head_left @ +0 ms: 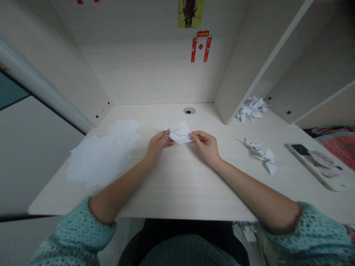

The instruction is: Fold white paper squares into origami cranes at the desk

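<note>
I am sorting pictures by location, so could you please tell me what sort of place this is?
Probably a personal study corner, perhaps in a dormitory or bedroom: the pale desktop has a ringed hole like a cable outlet, red stickers decorate the back panel, and a phone lies at the right.

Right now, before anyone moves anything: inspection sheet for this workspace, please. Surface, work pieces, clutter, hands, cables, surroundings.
Surface: pale desk, with a round cable hole near the back panel.
Work pieces: creased paper between both hands; loose overlapping sheets at left; heap of folded pieces at right rear, smaller cluster in front of it.
Clutter: phone at far right, camera side up.
Hands: left hand and right hand each pinch one side of the paper in their fingers.
Cables: nothing seen on the desktop; items under the edge too unclear to identify.
Surroundings: red stickers on the back panel; reddish cloth beyond the phone.
</note>
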The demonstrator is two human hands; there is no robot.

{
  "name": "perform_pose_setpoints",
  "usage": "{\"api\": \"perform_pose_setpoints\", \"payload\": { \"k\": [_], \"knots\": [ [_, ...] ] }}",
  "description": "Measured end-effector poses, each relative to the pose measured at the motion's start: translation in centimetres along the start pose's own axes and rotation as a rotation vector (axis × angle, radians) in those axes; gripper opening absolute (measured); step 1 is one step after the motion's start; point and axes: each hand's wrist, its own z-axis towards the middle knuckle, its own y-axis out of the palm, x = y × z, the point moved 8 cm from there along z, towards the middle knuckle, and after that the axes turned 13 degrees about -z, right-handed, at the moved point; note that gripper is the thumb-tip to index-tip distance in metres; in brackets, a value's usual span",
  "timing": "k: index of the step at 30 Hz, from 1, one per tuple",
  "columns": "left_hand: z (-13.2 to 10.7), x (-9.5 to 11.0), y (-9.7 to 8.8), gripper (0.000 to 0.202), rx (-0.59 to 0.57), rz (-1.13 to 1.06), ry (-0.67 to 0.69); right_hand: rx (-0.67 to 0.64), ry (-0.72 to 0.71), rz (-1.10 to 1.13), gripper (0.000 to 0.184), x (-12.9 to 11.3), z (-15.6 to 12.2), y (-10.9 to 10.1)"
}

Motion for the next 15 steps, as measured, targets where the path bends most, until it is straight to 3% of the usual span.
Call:
{"api": "perform_pose_setpoints", "payload": {
  "k": [5,9,12,15],
  "knots": [
    [0.1,0.0,0.1,0.039,-0.031,0.008,0.015,0.012,0.1,0.116,0.024,0.9,0.3,-0.2],
    [0.4,0.0,-0.5,0.037,-0.016,0.108,0.064,-0.067,0.13,0.198,0.028,1.0,0.2,0.5],
    [0.6,0.3,-0.5,0.034,-0.05,0.317,0.119,-0.11,0.016,0.153,0.043,0.1,-0.1,0.8],
    [0.4,1.2,-0.6,0.027,-0.034,0.648,0.223,-0.158,-0.214,-0.066,0.043,-1.8,-0.7,0.9]
  ]
}}
